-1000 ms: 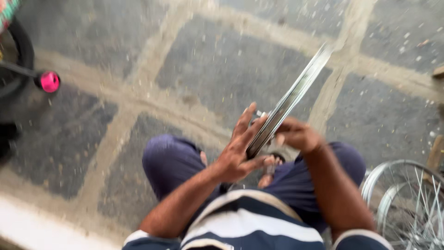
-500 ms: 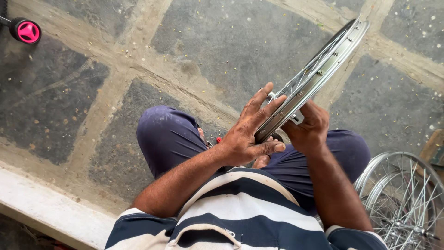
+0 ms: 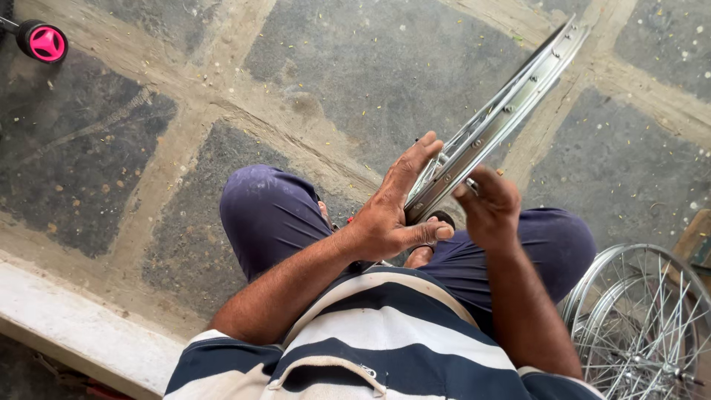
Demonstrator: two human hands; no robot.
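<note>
A bare metal bicycle wheel rim (image 3: 503, 111) stands on edge above the seated person's lap, seen almost edge-on; it runs diagonally from between the hands up and away to the right; its near end sits at both hands, equally close. The left hand (image 3: 392, 215) lies flat against the rim's left side, fingers spread, thumb hooked under; the right hand (image 3: 489, 207) curls at its right side, though its grip is hidden. Spokes and hub are hard to make out. A second spoked wheel (image 3: 637, 326) lies lower right, cut off; a pink-capped wheel (image 3: 44, 42) sits top left on the stone paving (image 3: 370, 67).
</note>
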